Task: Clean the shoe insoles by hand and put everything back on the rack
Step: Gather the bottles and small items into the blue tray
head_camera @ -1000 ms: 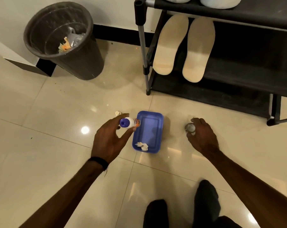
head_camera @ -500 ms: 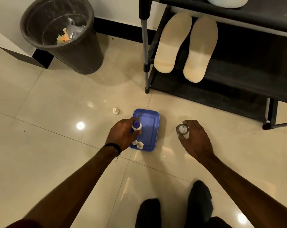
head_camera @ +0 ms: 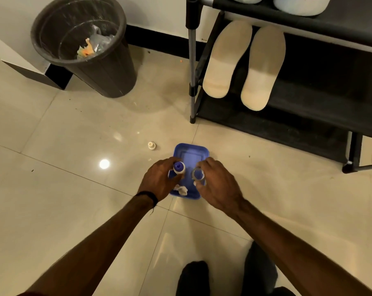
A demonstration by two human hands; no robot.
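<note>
Two insoles already lean on the shoe rack (head_camera: 308, 116), which suggests the cleaning itself is finished and only the tidying remains, though that is a judgement from how things lie. Going from the largest thing down: the rack's black shelves fill the upper right of the view, with the pale undersides of shoes (head_camera: 300, 5) showing on its top shelf at the upper edge. Left of the rack, against the wall, stands a dark waste bin (head_camera: 89, 60) with scraps of rubbish inside. The left insole (head_camera: 225, 60) rests near the rack's front left post, and the right insole (head_camera: 264, 67) lies just beside it, both tilted with toes down toward the lower shelf. On the floor in front of the rack sits a blue tray (head_camera: 191, 152), with a crumpled white wipe (head_camera: 180, 189) at its near edge. The left hand (head_camera: 159, 182) curls its fingers round a small white bottle with a blue top (head_camera: 178, 167), held over the tray's left side. The right hand (head_camera: 217, 186) pinches a small clear cap or cup (head_camera: 197, 174) over the tray's right side; I cannot tell exactly what it is. A tiny white cap (head_camera: 151, 145) lies on the floor well left of the tray's far corner. Still left, I judge: collecting these supplies and returning them to the rack.
</note>
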